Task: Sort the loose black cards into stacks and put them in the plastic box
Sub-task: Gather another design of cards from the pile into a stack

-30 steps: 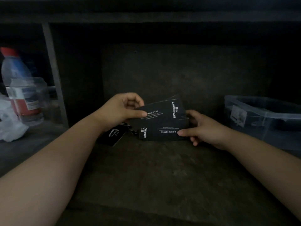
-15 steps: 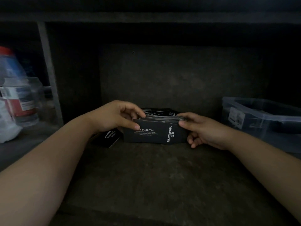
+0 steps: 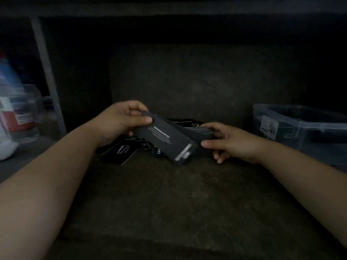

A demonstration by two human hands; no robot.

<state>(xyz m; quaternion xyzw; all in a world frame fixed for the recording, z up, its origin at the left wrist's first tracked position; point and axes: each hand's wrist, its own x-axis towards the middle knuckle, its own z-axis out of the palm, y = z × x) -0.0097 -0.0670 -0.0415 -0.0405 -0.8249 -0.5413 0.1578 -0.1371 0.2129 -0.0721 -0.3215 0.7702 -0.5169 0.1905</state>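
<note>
My left hand pinches the upper end of a black card with white print, thumb on top; the card slants down to the right and is blurred. My right hand grips a stack of black cards at its right end, thumb near the slanted card's lower end. Several loose black cards lie on the dark shelf surface under and behind both hands. The clear plastic box stands at the right, open on top; its inside is too dark to read.
A plastic bottle with a red-and-white label and a clear container stand at the far left, beyond a grey upright post. A dark back wall closes the shelf behind the cards. The dark shelf floor stretches toward me.
The cards, held flat and squared between both hands half a second ago, have split: my left hand has lifted one card's end up and left while my right hand keeps the stack.
</note>
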